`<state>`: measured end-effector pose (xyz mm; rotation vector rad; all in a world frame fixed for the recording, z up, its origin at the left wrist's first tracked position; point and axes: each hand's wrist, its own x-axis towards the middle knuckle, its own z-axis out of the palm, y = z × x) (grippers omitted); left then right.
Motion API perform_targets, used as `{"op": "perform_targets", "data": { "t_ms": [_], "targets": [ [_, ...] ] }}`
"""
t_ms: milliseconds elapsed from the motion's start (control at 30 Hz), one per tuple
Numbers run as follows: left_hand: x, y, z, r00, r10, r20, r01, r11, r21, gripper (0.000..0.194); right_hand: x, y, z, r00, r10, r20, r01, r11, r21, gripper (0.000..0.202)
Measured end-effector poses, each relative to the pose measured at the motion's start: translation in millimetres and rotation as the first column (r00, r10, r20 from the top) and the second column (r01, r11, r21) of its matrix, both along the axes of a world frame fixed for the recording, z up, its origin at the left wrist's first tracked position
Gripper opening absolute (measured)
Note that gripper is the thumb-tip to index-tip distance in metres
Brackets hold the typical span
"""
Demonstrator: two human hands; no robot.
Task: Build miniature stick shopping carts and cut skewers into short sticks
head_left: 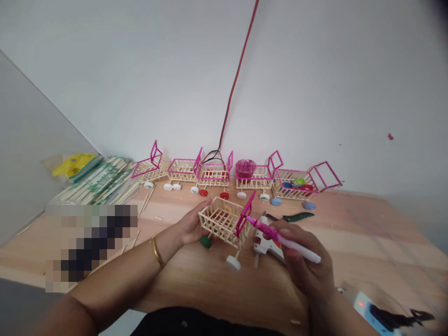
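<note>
Pink frame, pale basket: a small stick cart sitting between two hands

The small stick cart [224, 219] is sitting near the middle of the table [168, 284], its basket showing pale, unpainted slats and rim. Its upright handle frame [247, 212] is standing on the right side, wearing bright pink. A green wheel [206, 241] and a white wheel [233, 262] are showing underneath; whether they are touching the wood, I cannot tell. Red and yellow patches are showing between the slats.

The left hand [192, 224] is gripping the basket's left end, fingers partly hidden behind it. The right hand [308, 261] is pinching a white-handled brush [294, 247] closely, and the brush's pink tip is meeting the handle frame.

On the far side, a row of pink-rimmed carts [213, 185] is lining the wall [315, 70], a cup of pink paint [245, 169] standing in one, and only a narrow strip of wood is separating the row from the held cart. A glue gun [269, 247] and green-handled pliers [298, 217] are crowding its right. Packed sticks [101, 179] are filling the far left. Wider bare wood is stretching right of the right hand, and some is showing on the near side, toward the table's edge.
</note>
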<state>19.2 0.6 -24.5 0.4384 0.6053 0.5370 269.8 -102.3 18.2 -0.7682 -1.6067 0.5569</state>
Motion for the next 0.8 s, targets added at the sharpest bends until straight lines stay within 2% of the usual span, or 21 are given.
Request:
{"op": "perform_targets", "data": {
  "t_ms": [267,500,567,700,800],
  "targets": [
    [0.7,-1.8,3.0,1.0,0.005,-0.023,-0.005,1.0,-0.009,0.057,-1.7,0.8,5.0,0.998,-0.02,0.054,0.019,1.0,0.025,0.024],
    [1.8,-1.2,5.3,0.999,-0.002,0.044,0.002,1.0,0.001,0.053,4.1,-0.4,-3.0,0.966,-0.248,0.07,0.247,0.969,0.02,0.024],
    [2.1,-1.5,6.5,0.999,-0.001,0.032,0.001,1.0,0.006,0.054,4.1,-0.1,-1.8,0.971,-0.233,0.06,0.232,0.972,0.027,0.024],
    [2.4,-1.5,6.8,1.0,0.008,0.005,-0.008,1.0,0.024,0.055,1.4,0.3,0.5,0.993,-0.106,0.044,0.105,0.994,0.03,0.024],
    [2.1,-0.7,5.3,1.0,0.005,-0.01,-0.005,1.0,0.017,0.055,0.7,0.2,-0.7,0.993,-0.105,0.045,0.104,0.994,0.027,0.025]
  ]
}}
